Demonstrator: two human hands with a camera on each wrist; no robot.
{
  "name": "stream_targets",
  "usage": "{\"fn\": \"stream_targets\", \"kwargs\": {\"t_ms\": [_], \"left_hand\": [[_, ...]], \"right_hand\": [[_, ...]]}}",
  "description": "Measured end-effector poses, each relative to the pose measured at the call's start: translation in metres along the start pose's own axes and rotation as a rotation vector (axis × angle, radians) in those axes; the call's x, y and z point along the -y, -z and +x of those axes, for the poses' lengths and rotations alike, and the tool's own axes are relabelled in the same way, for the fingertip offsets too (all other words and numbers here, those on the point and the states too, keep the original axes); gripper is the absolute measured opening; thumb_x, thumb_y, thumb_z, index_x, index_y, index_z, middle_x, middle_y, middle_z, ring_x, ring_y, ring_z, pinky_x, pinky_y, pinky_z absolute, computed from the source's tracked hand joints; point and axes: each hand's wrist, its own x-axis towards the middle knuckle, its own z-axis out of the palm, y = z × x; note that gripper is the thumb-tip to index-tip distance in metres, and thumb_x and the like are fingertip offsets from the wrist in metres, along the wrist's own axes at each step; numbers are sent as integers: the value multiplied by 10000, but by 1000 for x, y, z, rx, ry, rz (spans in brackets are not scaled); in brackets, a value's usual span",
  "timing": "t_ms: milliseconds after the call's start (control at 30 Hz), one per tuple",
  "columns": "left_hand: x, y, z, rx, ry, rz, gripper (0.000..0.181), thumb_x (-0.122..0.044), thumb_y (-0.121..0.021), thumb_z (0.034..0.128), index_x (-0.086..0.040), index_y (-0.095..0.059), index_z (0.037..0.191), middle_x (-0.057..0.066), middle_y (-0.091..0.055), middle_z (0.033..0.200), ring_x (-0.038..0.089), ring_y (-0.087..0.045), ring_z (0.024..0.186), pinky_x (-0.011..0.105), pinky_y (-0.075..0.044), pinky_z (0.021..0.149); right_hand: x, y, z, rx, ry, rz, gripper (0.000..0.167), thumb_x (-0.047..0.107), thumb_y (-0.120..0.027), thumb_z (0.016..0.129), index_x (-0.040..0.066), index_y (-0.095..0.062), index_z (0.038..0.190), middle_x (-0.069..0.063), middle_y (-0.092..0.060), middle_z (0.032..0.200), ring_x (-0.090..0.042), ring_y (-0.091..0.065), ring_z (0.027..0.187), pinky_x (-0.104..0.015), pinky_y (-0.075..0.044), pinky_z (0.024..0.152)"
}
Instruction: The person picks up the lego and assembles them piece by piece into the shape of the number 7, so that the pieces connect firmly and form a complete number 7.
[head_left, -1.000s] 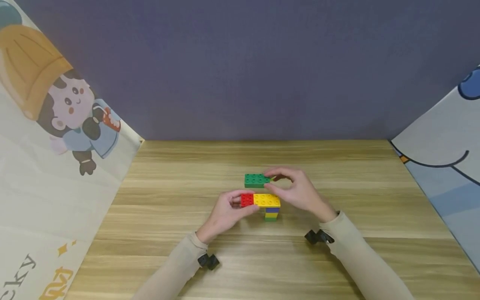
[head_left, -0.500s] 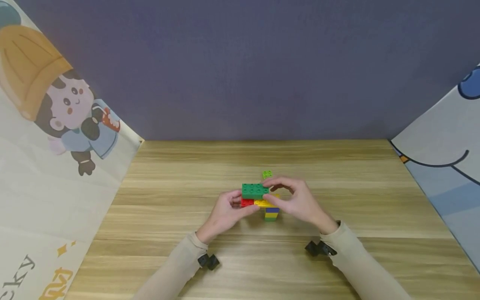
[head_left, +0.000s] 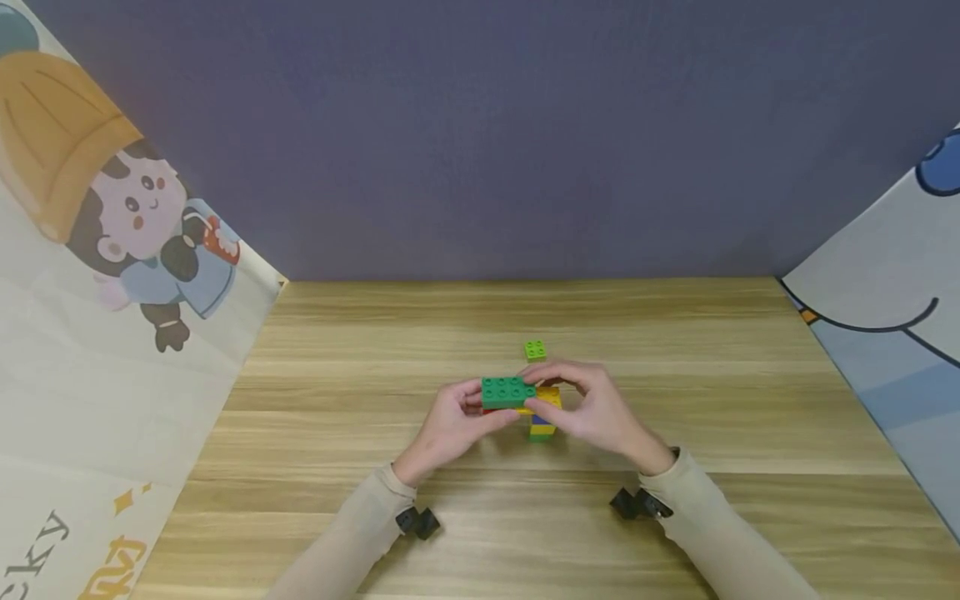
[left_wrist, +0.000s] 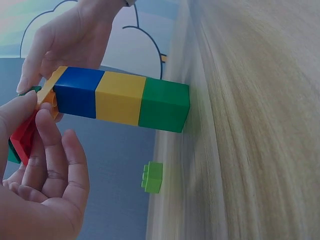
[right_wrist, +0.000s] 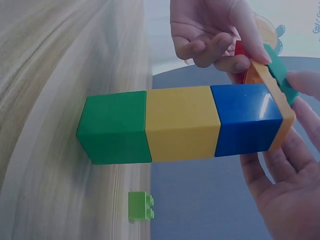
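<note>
A tower of a green brick [left_wrist: 165,105], a yellow brick [left_wrist: 120,97] and a blue brick [left_wrist: 77,92] stands upright on the table, topped by a flat yellow brick [head_left: 551,393] that juts out to the left. At its overhanging end is a red brick [left_wrist: 22,140], pinched with the yellow edge between thumb and fingers of my left hand [head_left: 448,427]. Above them my right hand [head_left: 600,410] pinches the right end of a long green brick [head_left: 506,392]. That brick lies over the red and yellow ones; whether its studs are pressed home I cannot tell.
Behind the tower a small lime-green brick [head_left: 535,350] sits on the wooden table [head_left: 360,350]. A dark partition [head_left: 480,167] rises at the table's back edge, and printed panels flank both sides.
My right hand has brought the long green brick toward me and down onto the red and yellow bricks, uncovering the lime-green brick behind. My left hand has stayed in place.
</note>
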Motion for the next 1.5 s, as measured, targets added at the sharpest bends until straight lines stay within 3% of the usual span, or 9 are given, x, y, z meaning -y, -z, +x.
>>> {"fn": "stream_targets", "kwargs": {"t_ms": [367, 867, 1067, 1167, 1267, 1500], "left_hand": [[-1, 1, -1, 2, 3, -3, 351, -92, -804, 948, 26, -724, 1269, 209, -785, 1195, 87, -779, 933, 263, -643, 830], [-7, 5, -3, 20, 66, 9, 431, -146, -831, 942, 9, -702, 1323, 190, -783, 1218, 138, -783, 968, 259, -639, 838], [-7, 7, -3, 34, 31, -10, 412, -221, -718, 1037, 72, -675, 1323, 246, -774, 1188, 300, -782, 995, 375, -647, 902], [-8, 7, -1, 14, 21, -8, 425, -268, -561, 1117, 100, -677, 1295, 271, -773, 1126, 260, -770, 921, 414, -638, 919], [-10, 5, 1, -13, 36, -1, 457, -297, -496, 1138, 93, -698, 1264, 235, -783, 1060, 137, -742, 836, 387, -627, 913], [-13, 1, 3, -40, 98, -58, 405, -257, -574, 1099, 98, -714, 1235, 199, -798, 1042, 78, -731, 814, 299, -627, 878]], "right_hand": [[2, -6, -2, -49, 90, -51, 323, -41, -863, 844, 123, -808, 1116, -79, -794, 1210, -222, -723, 1203, -263, -562, 1061], [3, -8, -3, -72, 142, -113, 328, -41, -880, 818, 108, -809, 1102, -93, -800, 1199, -290, -753, 1148, -250, -564, 1053], [3, -8, -3, -79, 165, -138, 355, -58, -888, 793, 105, -807, 1097, -92, -802, 1184, -294, -763, 1120, -238, -571, 1036], [3, -8, -4, -75, 161, -142, 349, -47, -891, 797, 101, -806, 1101, -90, -801, 1191, -282, -764, 1124, -239, -574, 1030], [3, -7, -4, -72, 163, -144, 348, -43, -889, 803, 105, -806, 1107, -86, -799, 1199, -276, -765, 1122, -247, -579, 1027], [-1, -9, -4, -88, 218, -145, 397, -99, -896, 746, 85, -809, 1088, -106, -809, 1148, -299, -781, 1062, -231, -583, 1007]]}}
